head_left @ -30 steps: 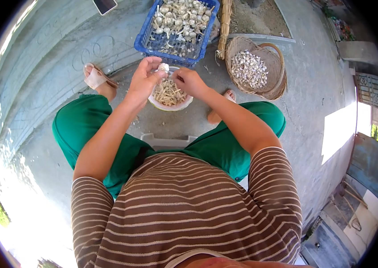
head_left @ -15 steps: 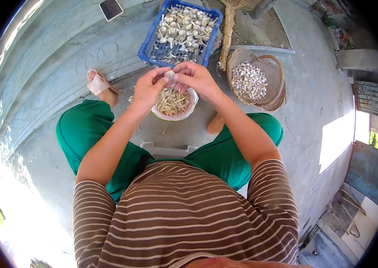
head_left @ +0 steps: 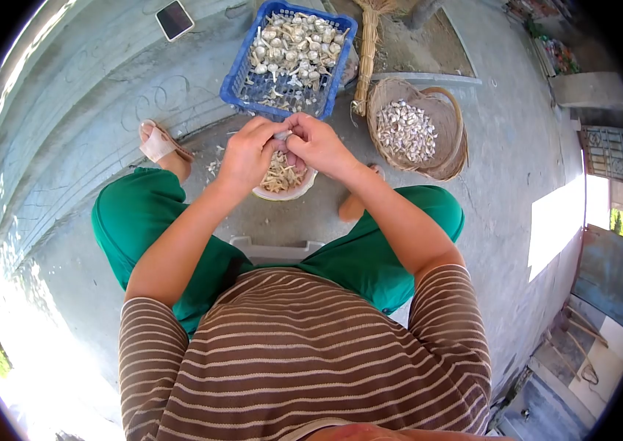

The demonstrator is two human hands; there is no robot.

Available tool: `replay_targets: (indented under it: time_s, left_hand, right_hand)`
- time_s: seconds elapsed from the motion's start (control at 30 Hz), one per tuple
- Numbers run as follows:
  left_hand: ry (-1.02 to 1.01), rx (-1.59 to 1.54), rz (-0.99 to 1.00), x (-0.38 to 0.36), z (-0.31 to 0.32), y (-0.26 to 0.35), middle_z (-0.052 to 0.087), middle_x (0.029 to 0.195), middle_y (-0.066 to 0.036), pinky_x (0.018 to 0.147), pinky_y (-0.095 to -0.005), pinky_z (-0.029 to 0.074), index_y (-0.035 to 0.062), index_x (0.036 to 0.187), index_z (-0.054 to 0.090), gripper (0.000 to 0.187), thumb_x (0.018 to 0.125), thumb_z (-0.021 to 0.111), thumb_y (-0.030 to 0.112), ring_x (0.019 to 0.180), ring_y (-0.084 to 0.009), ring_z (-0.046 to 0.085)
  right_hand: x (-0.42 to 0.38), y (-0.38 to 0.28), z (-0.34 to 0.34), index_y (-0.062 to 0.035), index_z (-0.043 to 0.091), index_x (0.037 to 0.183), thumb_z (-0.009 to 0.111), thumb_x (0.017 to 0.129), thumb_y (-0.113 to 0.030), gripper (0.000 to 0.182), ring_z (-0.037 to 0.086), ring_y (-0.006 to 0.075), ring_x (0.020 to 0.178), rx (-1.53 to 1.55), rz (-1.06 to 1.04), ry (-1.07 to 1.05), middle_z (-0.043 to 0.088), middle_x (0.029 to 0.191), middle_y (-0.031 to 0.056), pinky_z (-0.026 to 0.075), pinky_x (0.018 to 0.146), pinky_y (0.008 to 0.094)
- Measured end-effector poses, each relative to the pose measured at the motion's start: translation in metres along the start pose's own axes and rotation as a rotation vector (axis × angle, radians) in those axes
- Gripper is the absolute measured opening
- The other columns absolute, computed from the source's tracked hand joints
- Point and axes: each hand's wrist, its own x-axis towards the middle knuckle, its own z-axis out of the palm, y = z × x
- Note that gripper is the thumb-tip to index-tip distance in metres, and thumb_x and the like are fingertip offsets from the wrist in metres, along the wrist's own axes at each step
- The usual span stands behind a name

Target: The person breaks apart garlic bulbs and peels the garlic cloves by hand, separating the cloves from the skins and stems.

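Observation:
Between my fingertips is a garlic bulb (head_left: 283,135), mostly covered by the hands. My left hand (head_left: 248,153) pinches it from the left, and my right hand (head_left: 319,145) grips it from the right with bent fingers. Just below them stands a white bowl (head_left: 282,195) heaped with dry garlic stalks (head_left: 280,175). Beyond the hands lies a blue plastic crate (head_left: 232,82) holding many whole garlic bulbs (head_left: 300,45). To the right, a wicker basket (head_left: 450,126) contains loose garlic cloves (head_left: 406,131).
A straw broom (head_left: 367,55) lies beside the crate. On the pale step at upper left rests a phone (head_left: 175,20). My sandalled foot (head_left: 161,147) is left of the bowl, with garlic scraps (head_left: 214,163) on the concrete nearby. Tools (head_left: 576,353) lie at far right.
Both hands have drawn closer together around the garlic bulb, the fingers curling inward and hiding more of it. The surroundings have shifted slightly as the head view moved.

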Motion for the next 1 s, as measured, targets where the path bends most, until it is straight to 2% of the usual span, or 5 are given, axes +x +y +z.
replay_targets:
  time_s: [0.3,0.4,0.47,0.7,1.0]
  left_hand:
    - [0.021,0.021,0.074,0.003,0.0,0.003,0.062,0.085,-0.011,0.066,-0.0336,0.049,0.0029,0.094,0.063,0.022,0.073,0.063,-0.003,0.075,-0.025,0.061]
    - [-0.046,-0.456,-0.384,0.006,-0.004,-0.002,0.065,0.086,-0.008,0.066,-0.0297,0.05,0.0021,0.096,0.061,0.02,0.078,0.061,-0.004,0.076,-0.0153,0.062]
    - [-0.118,-0.789,-0.334,0.006,-0.004,-0.014,0.064,0.091,-0.006,0.069,-0.0259,0.049,0.0006,0.101,0.059,0.02,0.082,0.059,-0.003,0.079,-0.01,0.059]
    - [-0.199,-0.832,-0.42,0.009,-0.01,-0.003,0.062,0.094,-0.006,0.074,-0.0249,0.047,-0.0017,0.103,0.057,0.017,0.087,0.055,0.002,0.082,-0.0105,0.056]
    - [-0.237,-0.741,-0.468,0.007,-0.004,-0.007,0.061,0.093,-0.005,0.074,-0.025,0.045,-0.0004,0.103,0.056,0.016,0.089,0.051,0.006,0.084,-0.01,0.055]
  right_hand:
    - [-0.003,0.007,0.002,-0.0037,0.047,0.103,0.044,0.086,-0.006,0.017,0.049,0.0065,0.059,0.083,-0.015,0.06,0.057,0.078,0.0041,0.039,0.046,0.019]
    - [-0.007,-0.002,-0.001,-0.0024,0.045,0.101,0.051,0.089,-0.009,0.014,0.053,0.0083,0.055,0.277,-0.145,0.019,0.058,0.074,0.0063,0.043,0.045,0.0206]
    - [-0.009,-0.006,-0.006,-0.0046,0.044,0.103,0.056,0.088,-0.009,0.019,0.055,0.0079,0.057,0.119,-0.262,-0.023,0.058,0.073,0.0046,0.045,0.046,0.0199]
    - [-0.004,0.005,-0.006,-0.005,0.042,0.1,0.067,0.081,-0.012,0.033,0.059,0.01,0.061,-0.311,-0.468,0.118,0.059,0.071,0.005,0.049,0.05,0.026]
    - [-0.004,0.004,0.0,-0.0036,0.039,0.093,0.066,0.08,-0.028,0.038,0.061,0.0293,0.052,-0.892,-0.589,0.236,0.06,0.062,0.0111,0.049,0.046,0.0374]
